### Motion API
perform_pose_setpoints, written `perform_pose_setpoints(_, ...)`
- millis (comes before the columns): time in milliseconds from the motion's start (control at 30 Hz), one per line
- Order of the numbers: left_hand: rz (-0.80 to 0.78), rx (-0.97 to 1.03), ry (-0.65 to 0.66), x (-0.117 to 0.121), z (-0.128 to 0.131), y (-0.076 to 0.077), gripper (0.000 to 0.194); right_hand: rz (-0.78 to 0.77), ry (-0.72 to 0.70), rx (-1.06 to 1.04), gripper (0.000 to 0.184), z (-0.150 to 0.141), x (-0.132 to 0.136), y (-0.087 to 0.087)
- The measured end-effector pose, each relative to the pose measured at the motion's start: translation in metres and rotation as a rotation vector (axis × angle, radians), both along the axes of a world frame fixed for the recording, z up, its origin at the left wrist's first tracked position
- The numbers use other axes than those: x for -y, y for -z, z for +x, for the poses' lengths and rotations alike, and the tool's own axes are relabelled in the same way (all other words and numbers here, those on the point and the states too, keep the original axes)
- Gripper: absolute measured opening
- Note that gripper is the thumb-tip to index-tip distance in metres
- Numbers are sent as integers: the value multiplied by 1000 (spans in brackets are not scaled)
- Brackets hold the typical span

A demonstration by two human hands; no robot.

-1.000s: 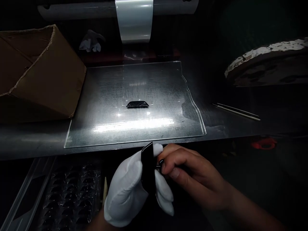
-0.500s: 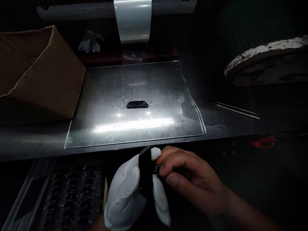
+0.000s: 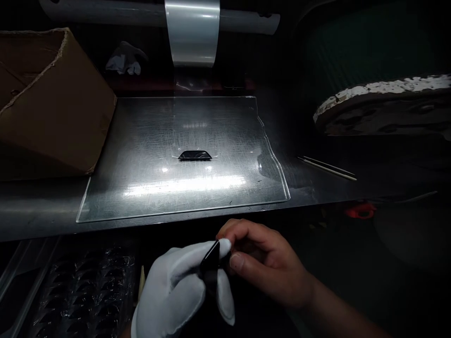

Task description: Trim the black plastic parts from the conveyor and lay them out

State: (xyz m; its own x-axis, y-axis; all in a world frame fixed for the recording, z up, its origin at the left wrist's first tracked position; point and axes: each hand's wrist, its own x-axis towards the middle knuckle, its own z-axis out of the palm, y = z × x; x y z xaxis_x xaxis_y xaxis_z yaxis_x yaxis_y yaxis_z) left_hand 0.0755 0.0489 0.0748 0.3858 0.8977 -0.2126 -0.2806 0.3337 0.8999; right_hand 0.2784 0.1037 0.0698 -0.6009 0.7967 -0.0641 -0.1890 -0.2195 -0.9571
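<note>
Head view, gloved left hand [image 3: 169,291] clamped on a glossy black piece [image 3: 210,265] before the metal bench [image 3: 42,213], bare right hand [image 3: 262,263] curled just beside it, grip unclear, beyond them a glass sheet [image 3: 141,141] bearing another black piece [image 3: 195,155], cardboard box [image 3: 59,108] at left.

Ahead of the white-gloved left hand [image 3: 176,291] and bare right hand [image 3: 268,267], the front edge of the dark metal table [image 3: 38,206] must be cleared to reach the flat transparent glass sheet [image 3: 134,136]. Over that sheet there is room on both sides of the small glossy black trapezoid piece [image 3: 195,156]. A tall brown cardboard box [image 3: 70,112] blocks the left; a hanging translucent film strip [image 3: 193,37] obstructs the back; rightward, two thin sticks [image 3: 329,169] lie low, before a bulky white-rimmed dark slab [image 3: 380,88].
</note>
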Motion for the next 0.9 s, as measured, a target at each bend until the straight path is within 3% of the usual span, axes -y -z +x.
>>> perform_pose_setpoints(167, -71, -31, -3, 0, -1, -2, 44, 32, 2, 50, 16, -1, -1, -2)
perform_pose_setpoints(333, -55, -4, -30, -5, -3, 0, 54, -93, -80, 19, 20, 0, -3, 0)
perform_pose_setpoints(500, -153, 244, -137, -1, 6, 12, 82, -257, -6, 33, 19, -1, -4, 5)
perform_pose_setpoints(533, -198, 288, -174, 2, 9, 16, 84, -211, 41, 40, 16, -1, -4, 6)
perform_pose_setpoints(600, -278, 352, -230, 8, 13, 24, 80, 36, 138, 61, 10, -2, -5, 9)
perform_pose_setpoints(700, -244, 457, -240, 17, 15, 34, 63, 420, 187, 88, 23, -4, -6, 12)
perform_pose_setpoints(900, -148, 527, -197, 25, 13, 43, 57, 511, 79, 121, 31, -2, -2, 15)
